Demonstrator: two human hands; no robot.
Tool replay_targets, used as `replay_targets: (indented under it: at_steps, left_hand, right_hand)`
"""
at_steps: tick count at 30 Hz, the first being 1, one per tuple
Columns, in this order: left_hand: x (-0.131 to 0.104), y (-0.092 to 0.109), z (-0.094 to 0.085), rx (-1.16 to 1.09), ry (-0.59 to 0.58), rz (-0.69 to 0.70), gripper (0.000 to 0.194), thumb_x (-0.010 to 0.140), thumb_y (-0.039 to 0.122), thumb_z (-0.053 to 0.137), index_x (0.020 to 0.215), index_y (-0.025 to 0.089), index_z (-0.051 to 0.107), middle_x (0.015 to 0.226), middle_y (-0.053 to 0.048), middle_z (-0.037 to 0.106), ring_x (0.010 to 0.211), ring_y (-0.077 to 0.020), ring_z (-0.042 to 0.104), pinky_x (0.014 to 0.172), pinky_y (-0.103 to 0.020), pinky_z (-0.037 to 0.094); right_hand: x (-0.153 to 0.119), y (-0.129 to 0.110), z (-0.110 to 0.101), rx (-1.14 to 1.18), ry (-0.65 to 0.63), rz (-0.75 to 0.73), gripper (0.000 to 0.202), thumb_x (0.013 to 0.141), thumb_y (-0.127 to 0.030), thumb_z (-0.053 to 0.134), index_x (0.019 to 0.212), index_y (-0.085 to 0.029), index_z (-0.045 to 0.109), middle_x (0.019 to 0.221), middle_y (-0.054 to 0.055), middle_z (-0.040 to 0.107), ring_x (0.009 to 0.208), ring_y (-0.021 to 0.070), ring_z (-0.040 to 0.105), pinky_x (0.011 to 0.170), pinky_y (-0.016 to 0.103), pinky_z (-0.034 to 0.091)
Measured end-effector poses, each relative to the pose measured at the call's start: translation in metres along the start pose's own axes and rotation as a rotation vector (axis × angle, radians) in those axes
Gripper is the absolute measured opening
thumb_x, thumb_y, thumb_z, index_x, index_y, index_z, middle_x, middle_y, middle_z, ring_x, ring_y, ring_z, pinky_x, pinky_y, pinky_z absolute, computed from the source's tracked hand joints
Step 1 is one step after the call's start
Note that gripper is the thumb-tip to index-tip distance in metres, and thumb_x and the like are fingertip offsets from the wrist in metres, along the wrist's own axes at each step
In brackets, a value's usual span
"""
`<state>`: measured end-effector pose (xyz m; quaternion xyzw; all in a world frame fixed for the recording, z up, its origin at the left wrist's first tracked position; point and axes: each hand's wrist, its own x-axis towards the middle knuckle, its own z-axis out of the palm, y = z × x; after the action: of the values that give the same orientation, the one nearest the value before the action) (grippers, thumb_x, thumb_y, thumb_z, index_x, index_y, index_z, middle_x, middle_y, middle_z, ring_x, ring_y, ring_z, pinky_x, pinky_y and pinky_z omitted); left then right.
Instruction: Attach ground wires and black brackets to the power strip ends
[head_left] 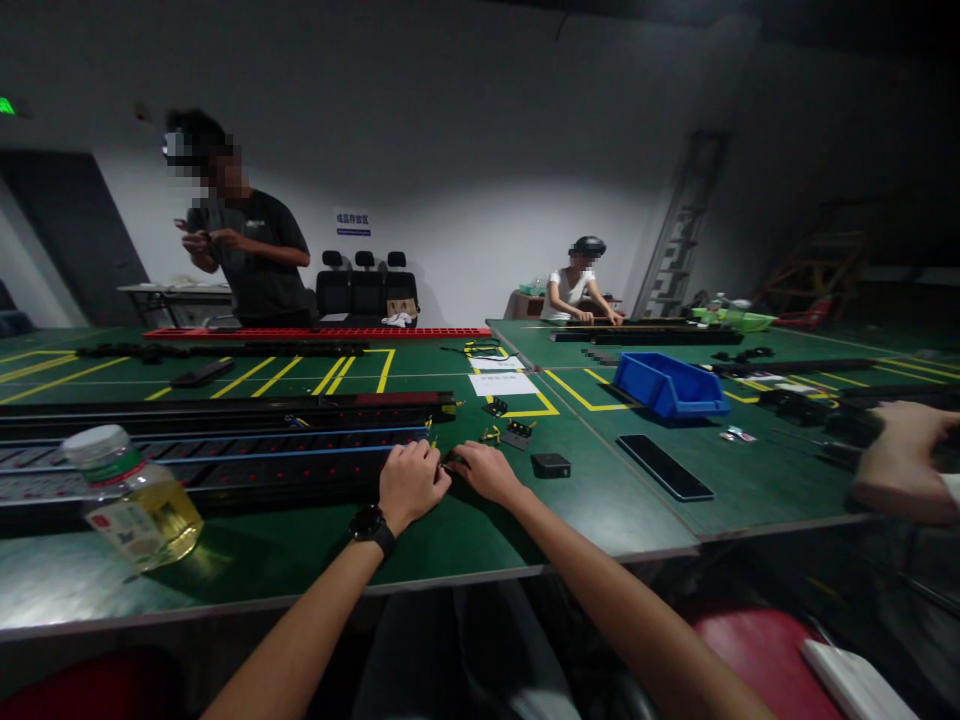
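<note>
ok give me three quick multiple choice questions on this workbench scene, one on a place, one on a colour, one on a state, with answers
1. Where does the bottle stand?
A. on the table, left of the left hand
B. inside the bin
C. beside the right hand

2. What colour is the bin?
A. red
B. blue
C. yellow

3. How do the person's own two hands stand?
A. both flat and wide apart
B. one raised off the table
C. close together at the right end of the long black rail, fingers curled

Answers:
1 A, the bottle is near the left table edge.
2 B, the bin is plainly blue.
3 C, both hands meet at the rail end, fingers bent on something small.
</note>
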<state>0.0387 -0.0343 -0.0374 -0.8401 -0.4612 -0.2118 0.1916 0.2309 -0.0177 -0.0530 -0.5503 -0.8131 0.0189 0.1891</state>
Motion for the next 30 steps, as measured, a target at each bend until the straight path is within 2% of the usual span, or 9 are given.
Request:
replay_targets:
  at_steps: [11, 19, 26, 30]
  left_hand:
    - [-0.0002, -0.0001, 0.0002, 0.013, 0.008, -0.004, 0.016, 0.094, 0.028, 0.057, 0.09, 0.018, 0.07, 0.097, -0.012, 0.07, 0.094, -0.0305, 0.063, 0.083, -0.045, 0.042]
    - [0.0001, 0.0002, -0.0007, 0.013, 0.01, -0.006, 0.015, 0.094, 0.028, 0.058, 0.09, 0.019, 0.07, 0.096, -0.012, 0.07, 0.094, -0.03, 0.063, 0.083, -0.044, 0.041]
    - [-0.0004, 0.0008, -0.0005, 0.013, 0.017, -0.012, 0.016, 0.093, 0.028, 0.059, 0.091, 0.018, 0.071, 0.096, -0.012, 0.07, 0.094, -0.0298, 0.064, 0.081, -0.044, 0.041]
    - [-0.0006, 0.0011, -0.0008, 0.009, 0.019, -0.014, 0.015, 0.093, 0.027, 0.059, 0.091, 0.018, 0.071, 0.097, -0.012, 0.07, 0.094, -0.0298, 0.064, 0.082, -0.044, 0.041]
  right_hand:
    - [-0.0033, -0.0023, -0.0013, -0.002, 0.009, 0.01, 0.019, 0.107, -0.04, 0.061, 0.112, -0.026, 0.074, 0.11, 0.007, 0.077, 0.1, 0.0224, 0.072, 0.076, 0.027, 0.044]
    - [-0.0052, -0.0069, -0.0086, -0.011, -0.019, 0.026, 0.023, 0.11, -0.036, 0.053, 0.111, -0.026, 0.073, 0.111, 0.007, 0.077, 0.101, 0.0212, 0.072, 0.078, 0.026, 0.044]
    - [-0.0038, -0.0057, -0.0068, -0.029, -0.048, 0.049, 0.024, 0.108, -0.022, 0.049, 0.114, -0.024, 0.072, 0.115, 0.007, 0.078, 0.101, 0.02, 0.072, 0.079, 0.026, 0.044]
    - [-0.0035, -0.0055, -0.0059, -0.036, -0.048, 0.052, 0.024, 0.105, -0.019, 0.05, 0.115, -0.025, 0.072, 0.116, 0.006, 0.078, 0.102, 0.0203, 0.072, 0.078, 0.026, 0.044]
